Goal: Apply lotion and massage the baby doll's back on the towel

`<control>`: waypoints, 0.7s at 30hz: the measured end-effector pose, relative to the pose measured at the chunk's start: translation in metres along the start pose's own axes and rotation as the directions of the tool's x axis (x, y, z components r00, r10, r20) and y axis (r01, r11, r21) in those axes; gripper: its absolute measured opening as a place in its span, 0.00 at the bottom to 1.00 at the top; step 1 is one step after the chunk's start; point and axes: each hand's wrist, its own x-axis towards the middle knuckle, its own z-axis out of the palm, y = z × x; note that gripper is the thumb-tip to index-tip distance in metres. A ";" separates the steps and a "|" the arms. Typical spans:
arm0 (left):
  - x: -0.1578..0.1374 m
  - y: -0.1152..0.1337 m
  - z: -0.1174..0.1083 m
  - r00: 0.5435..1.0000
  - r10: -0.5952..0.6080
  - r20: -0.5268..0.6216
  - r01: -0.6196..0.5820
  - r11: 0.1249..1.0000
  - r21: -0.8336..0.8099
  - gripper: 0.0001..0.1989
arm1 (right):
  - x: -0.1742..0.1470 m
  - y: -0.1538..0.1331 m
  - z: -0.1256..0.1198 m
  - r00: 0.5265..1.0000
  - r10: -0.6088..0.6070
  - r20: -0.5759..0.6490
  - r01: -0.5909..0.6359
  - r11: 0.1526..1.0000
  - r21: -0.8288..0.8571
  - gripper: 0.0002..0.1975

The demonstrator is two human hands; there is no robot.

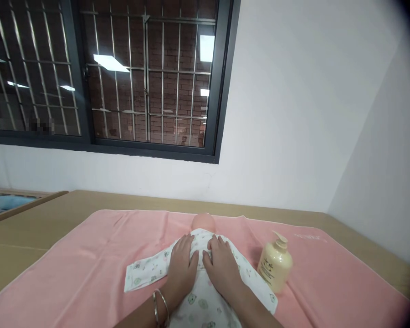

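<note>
Left hand (182, 257) and right hand (222, 259) both rest palm-down on the patterned white garment (202, 306), open and gripping nothing that I can make out through my head camera. I have the doll (203, 222) between and beneath them: its bald head shows just beyond my fingertips, and its body lies under the cloth, so I cannot tell how much of it my palms press. My left thumb and right thumb point inward over the doll's middle, near each other but apart, and a silvery bracelet (161, 306) circles my left wrist

Going across from the left, I see blue fabric (12, 202) well away from the doll, past a raised wooden edge. The dark-framed window (150, 148) with metal bars stands behind the doll, stretching off to its left. One sleeve (145, 272) spreads flat to the doll's left on the pink sheet (85, 259), which lies under the doll over a wooden surface (17, 246). The other sleeve (259, 279) runs out to the doll's right, partly behind my right forearm. Just beside that sleeve, right of the doll, a cream pump bottle (276, 265) stands upright, and farther right a pale wall (287, 114) rises beyond the sheet
</note>
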 end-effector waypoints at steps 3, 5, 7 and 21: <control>0.000 0.001 0.000 1.000 0.020 -0.002 -0.020 1.000 0.010 0.22 | 0.000 0.002 0.002 1.000 0.017 0.001 -0.017 1.000 -0.009 0.12; 0.000 0.000 0.000 0.999 0.039 -0.010 -0.039 0.999 0.018 0.23 | 0.001 0.005 0.005 0.999 0.028 0.020 -0.028 0.999 -0.019 0.20; 0.000 -0.001 0.001 0.998 0.060 -0.013 -0.060 0.998 0.029 0.24 | 0.001 0.008 0.008 0.998 0.018 0.058 -0.015 0.999 -0.042 0.25; -0.003 0.016 -0.015 0.940 0.330 -0.088 -0.308 0.931 0.198 0.12 | -0.015 -0.014 -0.012 0.971 -0.033 0.238 0.081 0.977 -0.195 0.26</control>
